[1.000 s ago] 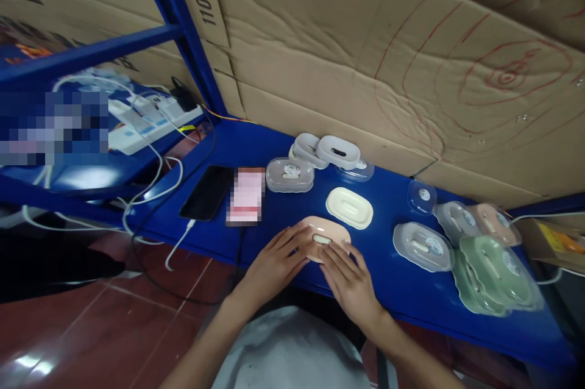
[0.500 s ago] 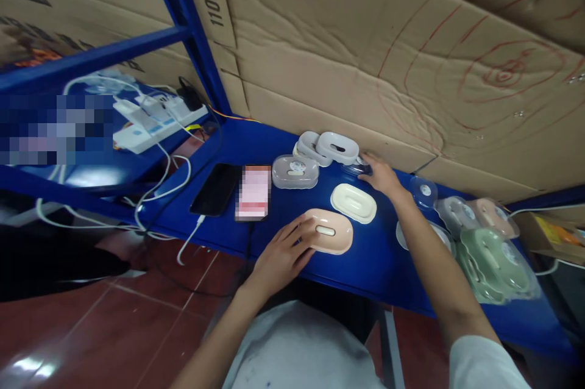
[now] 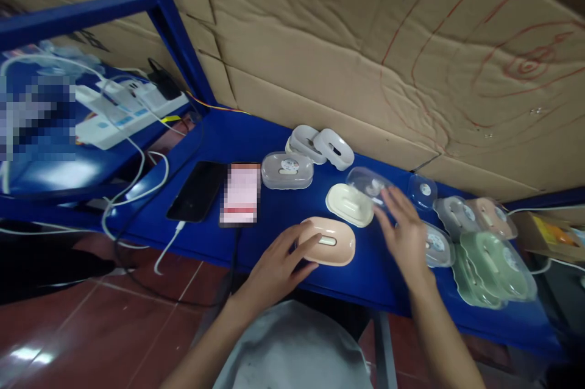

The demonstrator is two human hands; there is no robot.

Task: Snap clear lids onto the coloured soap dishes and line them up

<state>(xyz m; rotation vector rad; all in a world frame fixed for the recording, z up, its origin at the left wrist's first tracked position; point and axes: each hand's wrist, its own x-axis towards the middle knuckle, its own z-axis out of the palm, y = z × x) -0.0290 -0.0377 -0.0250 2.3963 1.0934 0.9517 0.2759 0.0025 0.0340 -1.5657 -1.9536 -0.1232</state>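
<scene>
My left hand [image 3: 286, 261] grips the left end of a peach-coloured oval soap dish [image 3: 340, 250], thumb and fingers on its rim, near the table's front edge. A pale slot-shaped piece shows in its middle. In my right hand [image 3: 404, 227] is a clear plastic lid [image 3: 365, 185] with a round sticker, tilted and held by its right end. Below and left of this lid lies a cream oval dish [image 3: 350, 205], upside down or flat on the blue table [image 3: 256, 139]; I cannot tell which. The lid partly covers the cream dish's far right edge.
Grey oval dishes [image 3: 334, 148] lean together at the back, beside a lidded grey one [image 3: 287, 171]. Two phones [image 3: 197, 191] lie left, one charging. Lidded green dishes [image 3: 498, 267] and others stand right. Cardboard [image 3: 311, 60] walls the back; a power strip [image 3: 128, 111] sits left.
My right hand has drawn back from the grey dishes, bringing the clear lid toward me above the cream dish. My left hand stays on the peach dish. The view has shifted slightly.
</scene>
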